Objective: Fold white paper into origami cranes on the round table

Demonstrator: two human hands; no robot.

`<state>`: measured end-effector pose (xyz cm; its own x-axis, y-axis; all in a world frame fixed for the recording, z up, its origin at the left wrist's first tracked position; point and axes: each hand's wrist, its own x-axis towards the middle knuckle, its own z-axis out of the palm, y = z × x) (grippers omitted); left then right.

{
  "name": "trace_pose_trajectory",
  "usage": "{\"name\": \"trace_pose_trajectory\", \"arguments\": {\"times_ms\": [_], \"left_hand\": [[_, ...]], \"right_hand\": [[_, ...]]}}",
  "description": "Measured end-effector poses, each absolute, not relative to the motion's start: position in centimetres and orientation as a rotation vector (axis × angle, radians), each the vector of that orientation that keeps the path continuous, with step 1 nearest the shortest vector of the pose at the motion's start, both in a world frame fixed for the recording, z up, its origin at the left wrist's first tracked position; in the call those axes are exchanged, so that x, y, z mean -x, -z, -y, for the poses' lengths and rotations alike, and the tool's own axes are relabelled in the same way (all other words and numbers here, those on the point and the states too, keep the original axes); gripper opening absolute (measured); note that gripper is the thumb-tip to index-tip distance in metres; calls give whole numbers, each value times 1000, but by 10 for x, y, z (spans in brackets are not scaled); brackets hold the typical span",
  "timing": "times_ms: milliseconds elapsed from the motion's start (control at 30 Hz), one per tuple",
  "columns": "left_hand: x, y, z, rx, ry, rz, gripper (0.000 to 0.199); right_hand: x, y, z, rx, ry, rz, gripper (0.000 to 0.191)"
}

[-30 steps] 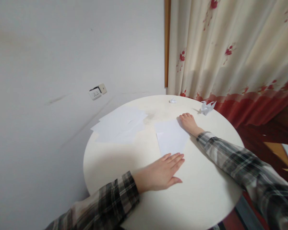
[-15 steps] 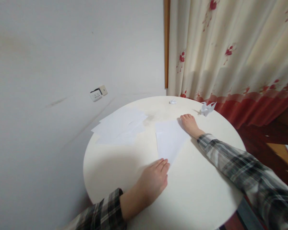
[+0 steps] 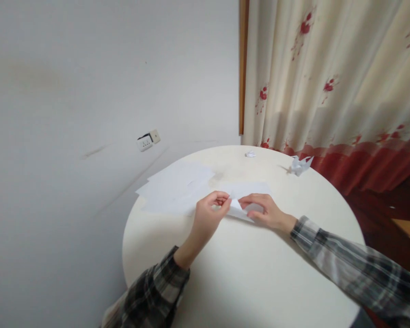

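Note:
A white sheet of paper [image 3: 238, 210] lies on the round table, its near part bent up and over. Its far part [image 3: 254, 187] stays flat behind my hands. Between thumb and fingertips, my left hand [image 3: 210, 212] pinches the raised corner. My right hand [image 3: 264, 211] curls over the right side of this sheet, thumb nearer me and fingers on the folded part, gripping it. Part of the fold is hidden by the fingers.
Several loose white sheets [image 3: 174, 189] overlap at the left of the white table [image 3: 246, 273]. Near the far edge sit a small crumpled paper piece [image 3: 250, 154] and a folded paper crane [image 3: 299, 166]. A wall socket [image 3: 145, 143] and a floral curtain [image 3: 294, 91] stand beyond.
My left hand has moved up and away from me, lifting the sheet's near corner. My right hand has come down from the far edge toward it. The view has shifted slightly.

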<state>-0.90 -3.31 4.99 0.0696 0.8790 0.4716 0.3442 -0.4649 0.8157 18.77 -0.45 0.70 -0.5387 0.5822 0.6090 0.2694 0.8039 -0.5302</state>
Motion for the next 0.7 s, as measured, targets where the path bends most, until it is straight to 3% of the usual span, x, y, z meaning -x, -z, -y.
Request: {"name": "trace_pose_trajectory", "arguments": {"times_ms": [200, 467, 700], "left_hand": [[4, -47, 24, -1443, -1413, -1047, 22], [-1, -46, 27, -1352, -1318, -1005, 34], [24, -43, 21, -1646, -800, -1017, 30]], "right_hand": [[-176, -17, 17, 814, -553, 1985, 26], [-168, -19, 24, 894, -711, 1861, 28], [-177, -32, 11, 956, -914, 1377, 26]]}}
